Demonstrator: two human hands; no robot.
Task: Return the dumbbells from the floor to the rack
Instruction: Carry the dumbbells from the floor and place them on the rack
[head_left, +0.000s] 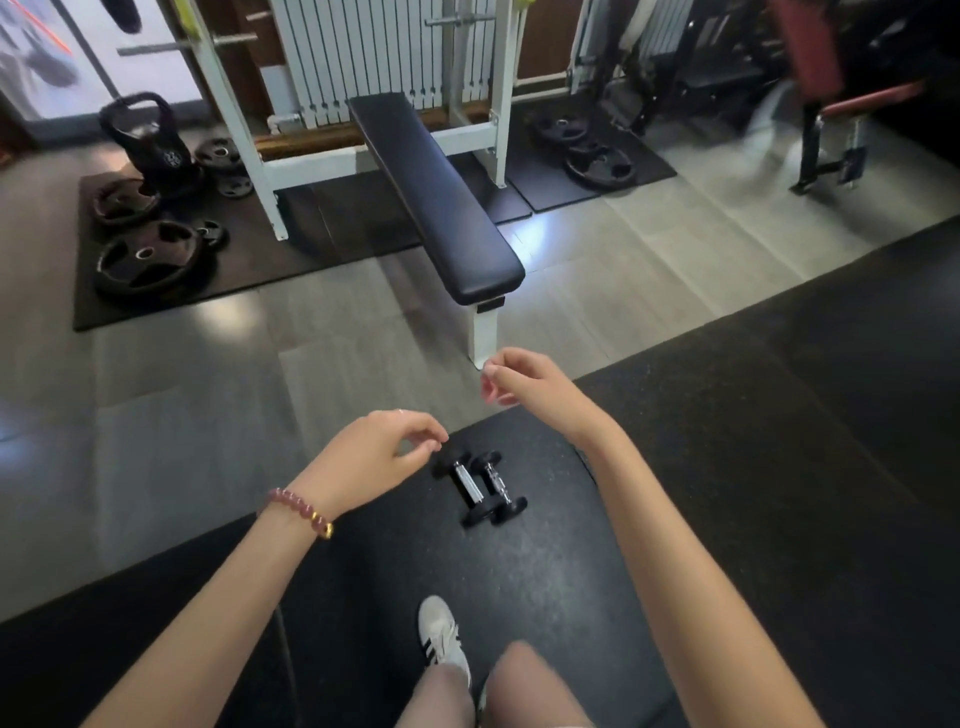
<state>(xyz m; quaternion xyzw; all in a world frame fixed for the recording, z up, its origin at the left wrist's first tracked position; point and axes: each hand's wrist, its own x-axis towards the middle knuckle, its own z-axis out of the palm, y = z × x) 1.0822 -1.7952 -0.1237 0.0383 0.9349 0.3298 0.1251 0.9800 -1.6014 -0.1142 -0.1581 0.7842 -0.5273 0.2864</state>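
Dumbbells lie side by side on the mat, untouched, so the whole task is left. Left grip and right grip hover above, fingers loosely curled, empty (no rack in view).

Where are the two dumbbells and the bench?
left dumbbell (464, 484): head view, on its chrome handle.
right dumbbell (496, 483): head view, on its chrome handle.
bench (436, 192): head view, on the middle of the black pad.

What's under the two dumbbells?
Black speckled rubber mat; both dumbbells lie side by side directly on it. The left hand overlaps the edge of one far head, hiding that bit.
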